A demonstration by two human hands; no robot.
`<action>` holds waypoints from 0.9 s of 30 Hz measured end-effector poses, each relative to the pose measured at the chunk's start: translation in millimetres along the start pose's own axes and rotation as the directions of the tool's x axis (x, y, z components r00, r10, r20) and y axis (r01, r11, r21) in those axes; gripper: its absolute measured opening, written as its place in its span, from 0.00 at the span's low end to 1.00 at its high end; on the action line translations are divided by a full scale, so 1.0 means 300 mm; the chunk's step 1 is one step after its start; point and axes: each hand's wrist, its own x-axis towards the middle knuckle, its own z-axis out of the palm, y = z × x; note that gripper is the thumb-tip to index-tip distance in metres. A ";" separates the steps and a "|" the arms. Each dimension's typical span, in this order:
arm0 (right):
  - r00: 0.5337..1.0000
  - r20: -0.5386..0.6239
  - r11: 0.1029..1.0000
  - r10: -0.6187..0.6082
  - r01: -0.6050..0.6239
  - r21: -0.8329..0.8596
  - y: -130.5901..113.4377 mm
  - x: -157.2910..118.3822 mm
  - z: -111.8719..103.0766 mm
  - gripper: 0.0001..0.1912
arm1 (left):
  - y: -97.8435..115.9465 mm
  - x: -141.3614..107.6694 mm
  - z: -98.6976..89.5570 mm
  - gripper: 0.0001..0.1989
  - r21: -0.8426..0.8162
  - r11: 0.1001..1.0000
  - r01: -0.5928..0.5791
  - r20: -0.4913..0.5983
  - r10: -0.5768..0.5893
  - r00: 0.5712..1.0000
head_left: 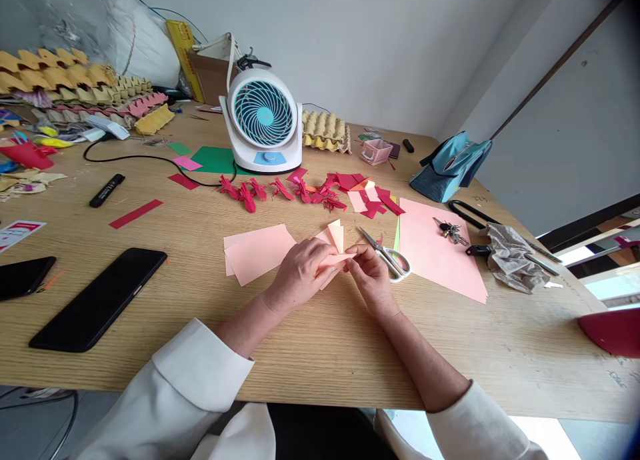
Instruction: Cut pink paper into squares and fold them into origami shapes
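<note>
Folded paper (336,261), one piece, is pinched by closed fingers of left hand (304,269) and right hand (371,280).

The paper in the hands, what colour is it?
The paper is pale peachy pink, best in the head view.

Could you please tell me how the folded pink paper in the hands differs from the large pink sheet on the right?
The folded pink paper is small and narrow, while the large pink sheet is much broader. The folded pink paper is held between the left hand and right hand; the large pink sheet lies flat on the table, with keys on it. Both are pale pink.
</note>
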 end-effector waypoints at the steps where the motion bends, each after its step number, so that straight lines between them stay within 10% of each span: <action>1: 1.000 0.001 1.000 0.001 -0.001 -0.004 0.002 0.000 0.000 0.13 | 0.001 0.001 -0.001 0.07 -0.007 1.000 0.001 -0.003 -0.001 1.000; 27: 0.995 0.087 0.990 -0.051 0.062 -0.130 0.037 -0.021 -0.003 0.06 | -0.017 -0.009 0.030 0.06 -0.245 0.961 0.129 0.025 -0.126 0.992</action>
